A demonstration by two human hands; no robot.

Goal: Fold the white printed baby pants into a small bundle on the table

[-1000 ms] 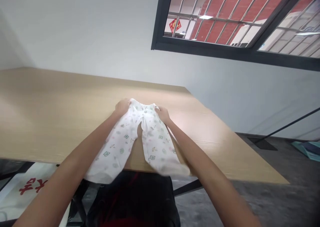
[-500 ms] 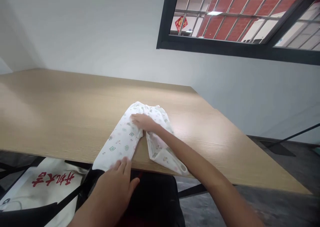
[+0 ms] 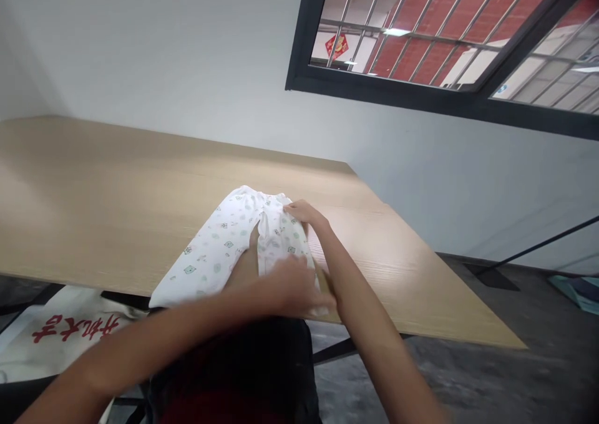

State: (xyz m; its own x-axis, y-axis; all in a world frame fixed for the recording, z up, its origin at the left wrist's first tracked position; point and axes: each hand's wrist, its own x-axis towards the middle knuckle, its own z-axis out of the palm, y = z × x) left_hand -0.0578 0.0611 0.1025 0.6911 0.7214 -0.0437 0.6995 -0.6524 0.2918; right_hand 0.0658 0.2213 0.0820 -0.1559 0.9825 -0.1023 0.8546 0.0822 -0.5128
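Down at the far left, below the edge of the bench (image 3: 116,212), a white tote bag (image 3: 70,337) printed with red characters is showing past your left forearm. Your left arm is reaching across the frame from the lower left, passing above a dark object (image 3: 234,374) at the bottom centre.

Near the middle of the bench, the white printed baby pants (image 3: 219,249) are lying flat, waistband away from you and legs pointing toward you. Their left-hand leg is spreading out to the near edge and just over it. The other leg is narrowing and bunching under your hands.

Your left hand (image 3: 292,284) is passing over that lower leg with its fingers apart. It looks to be touching the cloth, but the blur is too heavy to say whether it is gripping. Your right hand (image 3: 304,213) is resting at the upper right of the pants with its fingers together on the fabric, and you cannot tell whether it is pinching.

Farther right, your right forearm is rising from the bottom edge, and grey concrete floor (image 3: 421,380) is showing beyond the bench. Above, a dark-framed window (image 3: 374,90) with steel bars is sitting in the white wall (image 3: 163,68), and a teal item (image 3: 573,293) is lying at the far right.
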